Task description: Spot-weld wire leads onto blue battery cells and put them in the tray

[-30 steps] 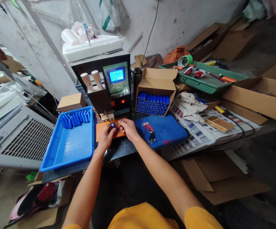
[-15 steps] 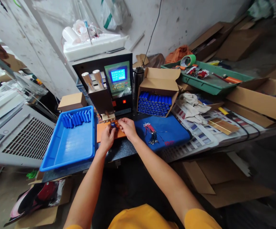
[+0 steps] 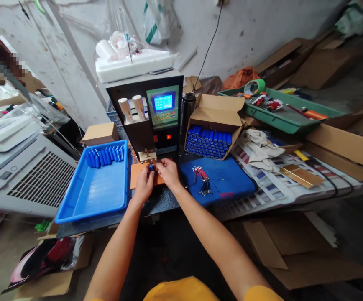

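Note:
My left hand (image 3: 144,182) and my right hand (image 3: 168,172) meet over an orange pad (image 3: 136,180) and together pinch a small blue battery cell (image 3: 151,167). The cell is held just under the electrode tips (image 3: 148,156) of a black spot welder (image 3: 146,113) with a lit blue screen. A bundle of red and black wires (image 3: 202,179) lies on a blue mat (image 3: 219,179) right of my right hand.
A blue tray (image 3: 93,190) with a row of blue cells stands on the left. An open cardboard box (image 3: 211,125) full of blue cells stands right of the welder. A green tray (image 3: 282,113) with tools, a rag (image 3: 259,144) and flat cardboard lie further right.
Both hands have lifted the cell slightly up toward the welder's electrode tips. The camera has shifted a little, so everything sits further right in view.

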`<state>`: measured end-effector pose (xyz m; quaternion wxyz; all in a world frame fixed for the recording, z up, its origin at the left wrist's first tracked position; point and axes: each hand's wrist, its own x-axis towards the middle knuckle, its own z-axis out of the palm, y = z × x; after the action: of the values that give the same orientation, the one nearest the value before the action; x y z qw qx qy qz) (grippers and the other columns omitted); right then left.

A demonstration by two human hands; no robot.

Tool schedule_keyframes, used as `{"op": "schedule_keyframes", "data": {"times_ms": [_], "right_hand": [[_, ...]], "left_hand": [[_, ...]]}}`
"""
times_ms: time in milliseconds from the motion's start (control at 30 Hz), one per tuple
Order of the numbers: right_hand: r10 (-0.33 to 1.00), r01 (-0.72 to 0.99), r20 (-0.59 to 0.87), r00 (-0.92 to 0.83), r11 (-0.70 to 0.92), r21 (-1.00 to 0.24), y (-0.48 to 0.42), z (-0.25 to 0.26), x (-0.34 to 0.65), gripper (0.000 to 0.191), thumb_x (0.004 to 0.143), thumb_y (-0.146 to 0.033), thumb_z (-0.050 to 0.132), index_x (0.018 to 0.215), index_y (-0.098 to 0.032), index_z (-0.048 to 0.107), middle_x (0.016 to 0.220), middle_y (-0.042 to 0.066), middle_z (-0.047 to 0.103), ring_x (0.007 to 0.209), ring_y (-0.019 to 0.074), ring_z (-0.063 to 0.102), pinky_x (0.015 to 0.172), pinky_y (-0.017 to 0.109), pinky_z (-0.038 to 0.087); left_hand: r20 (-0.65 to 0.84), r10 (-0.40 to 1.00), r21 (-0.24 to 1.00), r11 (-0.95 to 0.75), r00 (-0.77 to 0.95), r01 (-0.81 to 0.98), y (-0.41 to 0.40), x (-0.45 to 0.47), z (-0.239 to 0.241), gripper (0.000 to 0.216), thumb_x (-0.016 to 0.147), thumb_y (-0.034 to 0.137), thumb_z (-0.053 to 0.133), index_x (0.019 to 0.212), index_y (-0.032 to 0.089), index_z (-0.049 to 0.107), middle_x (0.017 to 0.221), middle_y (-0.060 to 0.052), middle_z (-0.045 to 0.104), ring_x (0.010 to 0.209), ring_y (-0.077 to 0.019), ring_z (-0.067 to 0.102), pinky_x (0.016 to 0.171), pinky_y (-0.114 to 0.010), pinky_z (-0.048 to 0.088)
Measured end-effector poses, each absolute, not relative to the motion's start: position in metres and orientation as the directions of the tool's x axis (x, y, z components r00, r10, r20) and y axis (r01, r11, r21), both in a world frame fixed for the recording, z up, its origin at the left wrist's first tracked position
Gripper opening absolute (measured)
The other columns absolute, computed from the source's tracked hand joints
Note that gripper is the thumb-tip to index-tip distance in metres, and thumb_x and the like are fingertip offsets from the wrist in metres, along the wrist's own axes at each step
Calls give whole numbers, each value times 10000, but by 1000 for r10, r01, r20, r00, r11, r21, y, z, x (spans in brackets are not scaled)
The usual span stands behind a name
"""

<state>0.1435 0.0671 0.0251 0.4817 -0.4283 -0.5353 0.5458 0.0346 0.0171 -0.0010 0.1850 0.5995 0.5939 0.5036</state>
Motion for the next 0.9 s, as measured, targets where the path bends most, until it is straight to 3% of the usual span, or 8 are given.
{"op": "schedule_keyframes", "data": {"times_ms": [267, 633, 900], "right_hand": [[986, 33, 111, -124, 116, -993, 64, 30, 138, 185, 731, -346, 549, 615, -202, 533, 565, -17, 553, 599, 134, 515, 534, 223, 371], [992, 103, 100, -75, 108, -989, 62, 34, 134, 201, 727, -330, 568, 580, -199, 523, 597, -7, 583, 587, 136, 498, 554, 243, 366], [988, 121, 136, -74, 144, -982, 62, 33, 135, 208, 724, -347, 556, 583, -203, 506, 584, -13, 557, 597, 139, 478, 549, 241, 355]], "left_hand": [[392, 890, 824, -226, -235, 519, 17, 34, -3, 190, 903, 274, 471, 1002, 173, 598, 792, -44, 633, 756, -181, 598, 725, -305, 478], [392, 892, 819, -226, -227, 527, 19, 34, -1, 175, 896, 223, 461, 986, 164, 600, 802, -55, 646, 720, -179, 597, 695, -302, 473], [392, 891, 826, -231, -229, 515, 21, 34, -4, 225, 891, 218, 462, 1061, 176, 603, 865, -74, 666, 896, -226, 634, 820, -349, 494]]}}
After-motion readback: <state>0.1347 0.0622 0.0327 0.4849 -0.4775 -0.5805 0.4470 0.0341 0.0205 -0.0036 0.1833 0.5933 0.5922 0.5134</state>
